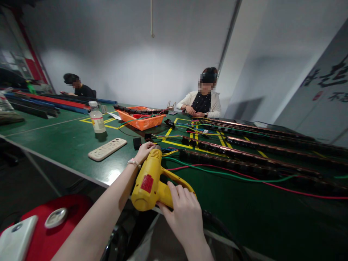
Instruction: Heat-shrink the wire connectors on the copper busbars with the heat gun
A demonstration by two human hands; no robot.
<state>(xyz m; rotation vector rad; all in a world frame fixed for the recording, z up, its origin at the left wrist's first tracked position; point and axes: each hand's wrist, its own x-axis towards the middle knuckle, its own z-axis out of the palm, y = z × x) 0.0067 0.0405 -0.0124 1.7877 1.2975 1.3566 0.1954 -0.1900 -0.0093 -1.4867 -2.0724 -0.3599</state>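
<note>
My right hand [185, 208] is wrapped around the handle of a yellow heat gun [148, 183], whose nozzle points away from me over the table. Just past the nozzle, my left hand [145, 151] has its fingers bent together by the wire ends; whatever they pinch is hidden. A black connector block [137, 143] lies right beside those fingers. Yellow and blue wires [171, 152] run from there to a long dark bar assembly [206, 159]. Green wire [233, 175] and red wire [269, 184] cross the table to the right.
More copper-edged bars [258, 154] cover the right side. An orange basket [141, 123] holds parts; a bottle [97, 119] and a beige power strip [108, 149] stand left. Two people [206, 98] sit beyond. A phone [17, 239] rests on a red stool [73, 210].
</note>
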